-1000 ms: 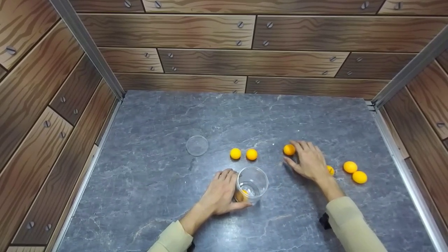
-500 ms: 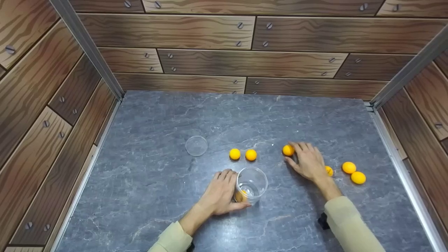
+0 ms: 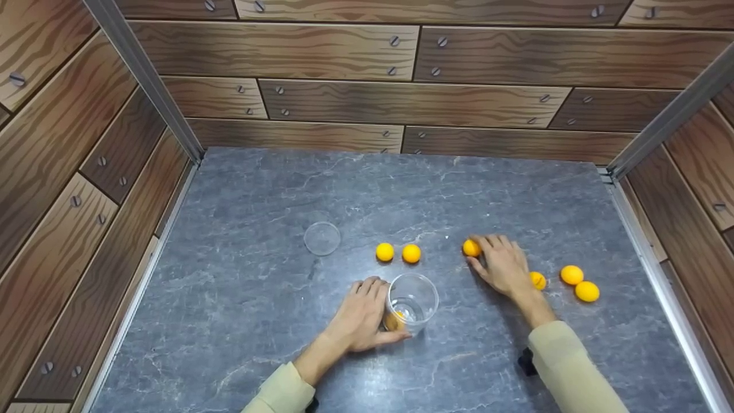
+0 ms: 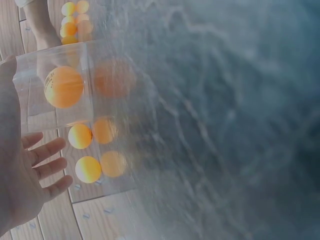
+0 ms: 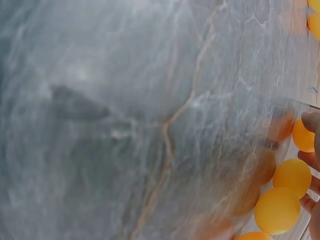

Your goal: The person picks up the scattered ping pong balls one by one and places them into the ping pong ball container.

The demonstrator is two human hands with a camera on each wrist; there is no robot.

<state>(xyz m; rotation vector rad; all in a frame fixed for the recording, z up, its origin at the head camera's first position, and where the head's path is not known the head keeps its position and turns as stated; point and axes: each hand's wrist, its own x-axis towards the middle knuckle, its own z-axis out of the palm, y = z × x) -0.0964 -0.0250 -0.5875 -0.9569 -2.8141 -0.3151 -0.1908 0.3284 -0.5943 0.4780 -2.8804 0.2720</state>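
Note:
My left hand (image 3: 358,315) holds a clear plastic cup (image 3: 427,301) standing on the table, with the thumb along its near side and the fingers by its left side. One orange ping-pong ball (image 4: 64,87) lies inside at the bottom. To the right, my right hand (image 3: 503,265) pinches another orange ping-pong ball (image 3: 471,248) between thumb and fingers; it appears to rest on the table. In the right wrist view, fingertips lie on both sides of this ball (image 5: 303,136). Its far side is partly covered by the hand.
Two orange balls (image 3: 398,253) sit behind the cup. Beside my right wrist lies another ball (image 3: 537,280), with a pair (image 3: 579,283) farther right. A clear round disc (image 3: 322,238) lies flat at the left. Wood-patterned walls (image 3: 344,100) enclose the marbled grey table (image 3: 258,195).
My right hand has shifted slightly left and towards me, its fingers covering more of the ball, which has moved slightly nearer. The left hand and cup have stayed put.

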